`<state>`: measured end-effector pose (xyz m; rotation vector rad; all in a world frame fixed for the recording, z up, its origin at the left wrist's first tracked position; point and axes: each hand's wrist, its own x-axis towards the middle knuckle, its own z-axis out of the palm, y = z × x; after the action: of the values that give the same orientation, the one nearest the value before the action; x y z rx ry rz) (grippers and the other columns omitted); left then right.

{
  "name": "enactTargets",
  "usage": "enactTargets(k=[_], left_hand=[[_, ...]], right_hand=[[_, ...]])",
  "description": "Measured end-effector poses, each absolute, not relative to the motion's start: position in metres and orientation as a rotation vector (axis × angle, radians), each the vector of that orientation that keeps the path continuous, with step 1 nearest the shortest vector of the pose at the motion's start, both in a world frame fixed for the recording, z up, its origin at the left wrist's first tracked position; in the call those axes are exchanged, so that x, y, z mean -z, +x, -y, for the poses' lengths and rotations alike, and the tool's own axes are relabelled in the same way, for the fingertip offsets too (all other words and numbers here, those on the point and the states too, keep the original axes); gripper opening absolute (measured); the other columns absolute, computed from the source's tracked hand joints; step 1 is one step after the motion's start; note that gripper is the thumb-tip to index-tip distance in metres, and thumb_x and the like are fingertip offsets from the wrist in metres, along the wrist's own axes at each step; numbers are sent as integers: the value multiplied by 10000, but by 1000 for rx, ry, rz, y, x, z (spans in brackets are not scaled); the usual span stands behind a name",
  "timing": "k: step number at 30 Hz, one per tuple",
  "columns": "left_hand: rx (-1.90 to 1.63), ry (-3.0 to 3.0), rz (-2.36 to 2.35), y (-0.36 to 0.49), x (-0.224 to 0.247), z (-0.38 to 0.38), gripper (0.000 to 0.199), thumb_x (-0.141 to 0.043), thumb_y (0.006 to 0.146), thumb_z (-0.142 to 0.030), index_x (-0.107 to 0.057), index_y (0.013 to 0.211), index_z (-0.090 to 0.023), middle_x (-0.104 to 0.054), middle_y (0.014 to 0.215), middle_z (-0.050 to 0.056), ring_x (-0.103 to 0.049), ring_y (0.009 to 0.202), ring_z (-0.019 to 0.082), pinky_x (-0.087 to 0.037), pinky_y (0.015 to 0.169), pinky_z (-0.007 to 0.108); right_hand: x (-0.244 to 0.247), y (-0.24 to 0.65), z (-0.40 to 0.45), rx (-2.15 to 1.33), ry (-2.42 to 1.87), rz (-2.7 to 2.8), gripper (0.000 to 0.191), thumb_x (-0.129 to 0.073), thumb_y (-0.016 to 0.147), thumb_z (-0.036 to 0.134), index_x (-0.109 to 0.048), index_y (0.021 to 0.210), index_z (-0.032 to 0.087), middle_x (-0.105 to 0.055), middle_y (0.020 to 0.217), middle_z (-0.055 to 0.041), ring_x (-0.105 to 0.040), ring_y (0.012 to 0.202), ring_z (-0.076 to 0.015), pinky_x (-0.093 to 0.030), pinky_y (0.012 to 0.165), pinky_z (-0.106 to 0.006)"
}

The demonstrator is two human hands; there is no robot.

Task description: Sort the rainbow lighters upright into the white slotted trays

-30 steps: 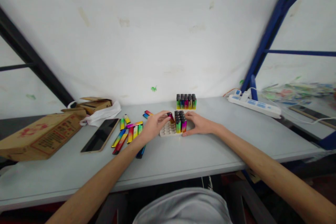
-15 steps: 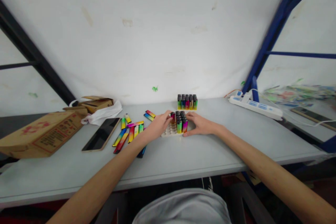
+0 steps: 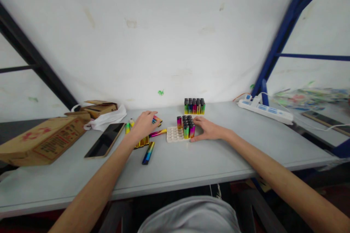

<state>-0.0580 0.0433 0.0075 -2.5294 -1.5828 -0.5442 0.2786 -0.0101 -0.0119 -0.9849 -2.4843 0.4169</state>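
Note:
My left hand [image 3: 143,125] is over the loose lighters on the left, thumb and fingers apart around a red and blue lighter [image 3: 155,119]. My right hand [image 3: 206,129] curls around the right end of a white holed tray [image 3: 172,138], its thumb in front and fingers behind, against the lighters there. Several shiny lighters [image 3: 186,131] with black tops stand upright in the tray's right part. A single magenta lighter [image 3: 179,122] stands just left of them. The tray's left holes show bare. A pink and yellow lighter [image 3: 158,133] lies beside the tray; a blue one [image 3: 148,154] lies nearer me.
Behind the tray stands a block of upright lighters [image 3: 194,106]. On the left are a phone [image 3: 105,140], a white bag [image 3: 111,118] and a cardboard box [image 3: 43,138]. A white power strip [image 3: 265,112] with cords lies at the right, by a blue post [image 3: 281,40].
My left hand has left the magenta lighter standing in the tray and moved left to the loose lighters. The right hand has stayed at the tray's right end.

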Motion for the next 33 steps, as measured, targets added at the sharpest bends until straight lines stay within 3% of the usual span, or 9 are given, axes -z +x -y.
enactTargets(k=[5, 11, 16, 19, 23, 26, 28, 30, 33], left_hand=[[416, -2628, 1635, -69, 2, -56, 654, -496, 908, -620, -664, 1300, -125, -688, 1293, 185, -626, 1219, 343, -442, 1105, 443], [628, -2617, 1603, -61, 0, -56, 409, -638, 838, -489, -750, 1064, -167, -740, 1047, 146, -657, 1069, 321, -514, 1019, 438], [1202, -2451, 1597, -54, -11, -48, 425, -733, 713, -358, -732, 1099, -177, -667, 1137, 128, -674, 1103, 299, -505, 1080, 463], [1754, -2415, 1750, -45, -21, -38, 446, -751, 670, -325, -721, 1085, -165, -646, 1197, 120, -744, 956, 243, -582, 960, 410], [2387, -2442, 1904, -30, -28, -22, 378, -755, 689, -304, -707, 1027, -140, -740, 1019, 99, -753, 1002, 269, -584, 920, 392], [2531, -2449, 1914, -22, -27, -12, 306, -756, 726, -354, -698, 924, -128, -742, 948, 98, -758, 974, 278, -594, 882, 391], [2466, -2528, 1876, -18, -25, -7, 376, -786, 729, -379, -685, 999, -138, -730, 929, 73, -769, 883, 250, -604, 830, 375], [2394, -2672, 1822, -15, -24, -2, 568, -828, 710, -371, -631, 1206, -175, -729, 984, 53, -770, 809, 216, -610, 798, 368], [2379, -2834, 1831, -9, -25, 5, 823, -880, 677, -361, -519, 1401, -209, -745, 1050, 69, -773, 829, 219, -611, 803, 375]], right_hand=[[10, 278, 12, -453, -1014, 2482, 760, -777, 768, 697, -649, 1288, 157, -612, 1283, -148, -576, 1191, -333, -470, 1087, -512], [10, 278, 12, -462, -1022, 2468, 767, -785, 757, 696, -650, 1274, 145, -613, 1256, -152, -575, 1167, -336, -472, 1077, -524], [11, 277, 11, -465, -1008, 2473, 768, -787, 763, 685, -650, 1294, 146, -610, 1270, -154, -570, 1192, -340, -458, 1095, -527], [10, 277, 11, -464, -1004, 2466, 762, -792, 762, 679, -655, 1295, 153, -613, 1274, -152, -572, 1192, -341, -458, 1092, -534], [10, 278, 12, -460, -1007, 2466, 756, -793, 761, 677, -662, 1283, 146, -620, 1267, -158, -580, 1172, -343, -474, 1068, -531], [10, 278, 12, -452, -1022, 2467, 757, -800, 759, 671, -660, 1285, 145, -618, 1274, -160, -580, 1174, -343, -478, 1064, -523], [10, 278, 12, -448, -1039, 2467, 763, -801, 757, 671, -660, 1281, 133, -615, 1276, -166, -577, 1179, -346, -477, 1065, -522], [10, 277, 12, -446, -1040, 2472, 766, -795, 765, 671, -657, 1285, 127, -615, 1278, -171, -577, 1180, -347, -477, 1065, -522], [10, 278, 12, -440, -1008, 2477, 751, -789, 773, 671, -654, 1298, 151, -618, 1289, -159, -579, 1183, -340, -474, 1073, -519]])
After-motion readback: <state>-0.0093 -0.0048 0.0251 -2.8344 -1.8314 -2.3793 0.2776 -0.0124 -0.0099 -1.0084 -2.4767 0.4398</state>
